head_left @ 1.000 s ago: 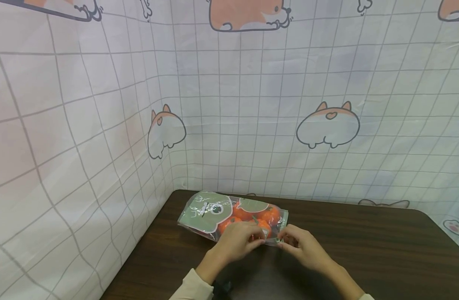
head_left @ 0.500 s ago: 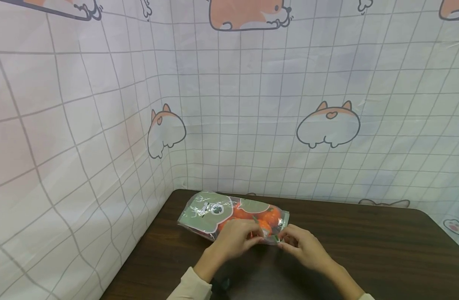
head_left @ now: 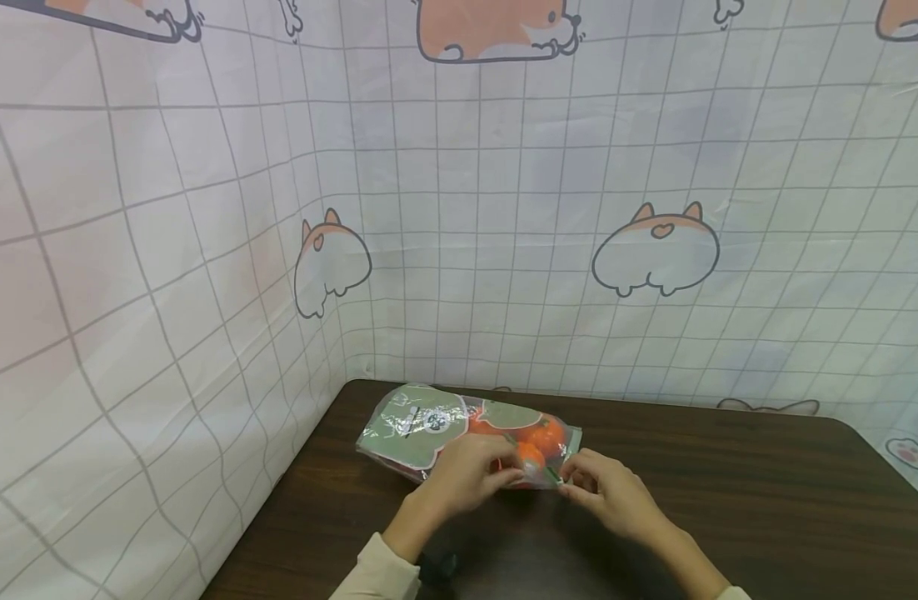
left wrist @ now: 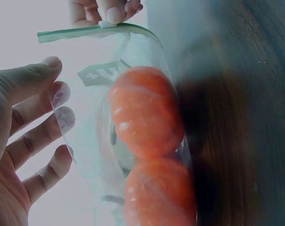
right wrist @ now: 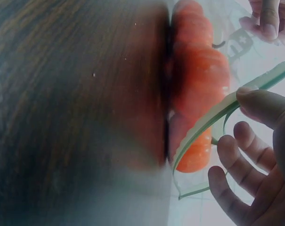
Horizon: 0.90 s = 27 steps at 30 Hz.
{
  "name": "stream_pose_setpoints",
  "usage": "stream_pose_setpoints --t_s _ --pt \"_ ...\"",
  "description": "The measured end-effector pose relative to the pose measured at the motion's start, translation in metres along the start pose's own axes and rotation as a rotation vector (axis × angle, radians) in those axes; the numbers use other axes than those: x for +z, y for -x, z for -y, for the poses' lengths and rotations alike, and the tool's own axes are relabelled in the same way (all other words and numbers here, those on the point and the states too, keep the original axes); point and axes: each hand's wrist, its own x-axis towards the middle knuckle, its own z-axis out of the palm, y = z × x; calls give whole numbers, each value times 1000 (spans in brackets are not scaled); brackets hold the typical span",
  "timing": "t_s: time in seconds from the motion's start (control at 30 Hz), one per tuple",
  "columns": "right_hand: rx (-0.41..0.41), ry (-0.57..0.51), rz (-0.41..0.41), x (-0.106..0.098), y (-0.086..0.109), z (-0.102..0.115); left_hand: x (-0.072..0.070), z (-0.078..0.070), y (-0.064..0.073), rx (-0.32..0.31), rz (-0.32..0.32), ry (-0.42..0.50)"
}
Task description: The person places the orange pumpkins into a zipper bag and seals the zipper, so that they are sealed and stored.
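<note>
A clear plastic zip bag [head_left: 410, 425] with green print lies on the table, with several orange-red, ribbed, pumpkin-like pieces [left wrist: 147, 110] inside. My right hand [head_left: 615, 493] pinches the green zip strip [right wrist: 206, 120] at the bag's right end, thumb on the strip, other fingers loosely bent. Part of the strip bows out in a loop in the right wrist view. My left hand [head_left: 466, 473] is at the bag's near side. In the left wrist view its fingertips [left wrist: 64, 117] lie behind a clear film edge, and the thumb stands apart from them.
The dark wooden table [head_left: 729, 483] extends to the right of the bag. A white grid-patterned cloth [head_left: 504, 208] with corgi drawings hangs behind it and along the left. A dark item [head_left: 436, 571] sits by the left wrist.
The bag's right end has shifted slightly right along with my right hand. My left hand has moved slightly left. The zip strip stays pinched.
</note>
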Motion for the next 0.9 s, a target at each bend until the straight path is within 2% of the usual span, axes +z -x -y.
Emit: stream_pose_setpoints --t_s 0.2,0.43,0.67,0.9 --pt "25 13 10 -2 0 -1 -3 3 1 -7 -21 17" --pt "59 27 43 -3 1 -6 -7 6 1 14 -48 26" --pt "69 23 54 -4 2 -7 -13 6 2 -24 -44 66" --pt "88 30 52 -5 2 -7 -15 8 2 -26 -60 83"
